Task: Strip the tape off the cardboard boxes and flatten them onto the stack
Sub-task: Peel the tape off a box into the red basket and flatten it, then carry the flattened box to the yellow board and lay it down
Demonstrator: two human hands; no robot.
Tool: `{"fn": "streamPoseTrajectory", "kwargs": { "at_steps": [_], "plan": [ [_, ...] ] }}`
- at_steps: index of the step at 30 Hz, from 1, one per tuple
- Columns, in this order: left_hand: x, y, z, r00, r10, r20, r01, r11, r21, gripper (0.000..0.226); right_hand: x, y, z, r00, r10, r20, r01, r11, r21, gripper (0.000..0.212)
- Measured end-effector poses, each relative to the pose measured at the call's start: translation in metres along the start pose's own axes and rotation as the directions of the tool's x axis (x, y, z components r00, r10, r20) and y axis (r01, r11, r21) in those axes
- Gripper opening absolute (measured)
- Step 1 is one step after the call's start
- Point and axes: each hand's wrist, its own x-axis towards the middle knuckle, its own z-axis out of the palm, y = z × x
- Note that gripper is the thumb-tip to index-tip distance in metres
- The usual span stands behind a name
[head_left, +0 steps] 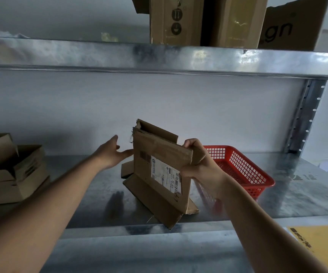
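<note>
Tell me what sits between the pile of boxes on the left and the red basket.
In the head view, the collapsed box, standing on the shelf and held by both hands.

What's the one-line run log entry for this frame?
right hand: grips top corner of collapsed brown cardboard box | left hand: open, fingers at box's far edge | box: upright on metal shelf

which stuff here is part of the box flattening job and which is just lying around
Job: flattened box, gripped at its top corner by the right hand; left hand open beside it; open boxes at left.

Lying about: red basket, top-shelf boxes, yellow sheet.
</note>
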Motion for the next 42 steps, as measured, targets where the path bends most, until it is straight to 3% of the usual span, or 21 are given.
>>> {"fn": "streamPoseTrajectory", "kwargs": {
  "at_steps": [3, 6, 7, 9, 12, 14, 17, 21, 24, 28, 34, 39, 42],
  "plan": [
    [0.0, -0.01, 0.005, 0.998, -0.051, 0.04, 0.055, 0.992, -0.111, 0.108, -0.003, -0.002, -0.003, 0.997, 0.02, 0.072, -0.026, 0.996, 0.086, 0.063],
    [0.001, -0.018, 0.007, 0.996, -0.07, 0.05, 0.08, 0.966, -0.244, 0.12, -0.004, -0.005, -0.004, 0.995, 0.093, 0.019, -0.095, 0.966, 0.239, 0.076],
    [-0.001, -0.019, 0.007, 0.995, -0.082, 0.06, 0.096, 0.947, -0.305, 0.126, -0.006, -0.006, -0.005, 0.992, 0.126, -0.011, -0.117, 0.949, 0.293, 0.072],
    [-0.007, -0.021, 0.006, 0.991, -0.103, 0.084, 0.128, 0.907, -0.402, 0.126, -0.01, -0.01, -0.007, 0.972, 0.226, -0.068, -0.187, 0.914, 0.361, 0.043],
    [-0.015, -0.022, 0.005, 0.986, -0.136, 0.098, 0.165, 0.88, -0.445, 0.093, -0.013, -0.011, -0.01, 0.929, 0.322, -0.184, -0.235, 0.896, 0.378, 0.02],
    [-0.019, -0.019, 0.005, 0.984, -0.17, 0.048, 0.175, 0.904, -0.39, 0.088, -0.009, -0.012, -0.008, 0.913, 0.282, -0.293, -0.181, 0.927, 0.328, 0.023],
    [-0.018, -0.016, 0.004, 0.965, -0.252, -0.075, 0.228, 0.943, -0.241, 0.122, -0.001, -0.009, -0.003, 0.877, 0.169, -0.45, -0.125, 0.984, 0.127, 0.047],
    [-0.023, -0.016, 0.003, 0.908, -0.332, -0.254, 0.318, 0.943, -0.096, 0.122, -0.002, 0.01, 0.002, 0.943, -0.026, -0.331, -0.068, 0.961, -0.268, 0.095],
    [-0.028, -0.021, 0.003, 0.894, -0.332, -0.302, 0.337, 0.941, -0.036, 0.113, -0.011, 0.019, 0.011, 0.961, 0.054, -0.27, -0.168, 0.892, -0.419, 0.084],
    [-0.035, -0.033, 0.008, 0.927, -0.225, -0.299, 0.258, 0.963, 0.074, 0.104, -0.022, 0.022, 0.017, 0.952, 0.063, -0.3, -0.18, 0.907, -0.38, 0.082],
    [-0.051, -0.045, 0.014, 0.992, -0.078, -0.099, 0.096, 0.977, 0.191, 0.076, -0.034, 0.022, 0.02, 0.917, 0.058, -0.395, -0.175, 0.948, -0.267, 0.068],
    [-0.06, -0.06, 0.014, 0.986, 0.146, 0.083, -0.168, 0.897, 0.408, 0.074, -0.049, 0.026, 0.029, 0.893, 0.096, -0.44, -0.175, 0.974, -0.143, 0.062],
    [-0.068, -0.064, 0.015, 0.976, 0.148, 0.16, -0.207, 0.857, 0.472, 0.074, -0.062, 0.028, 0.038, 0.874, 0.09, -0.478, -0.161, 0.981, -0.108, 0.058]
  ]
}}
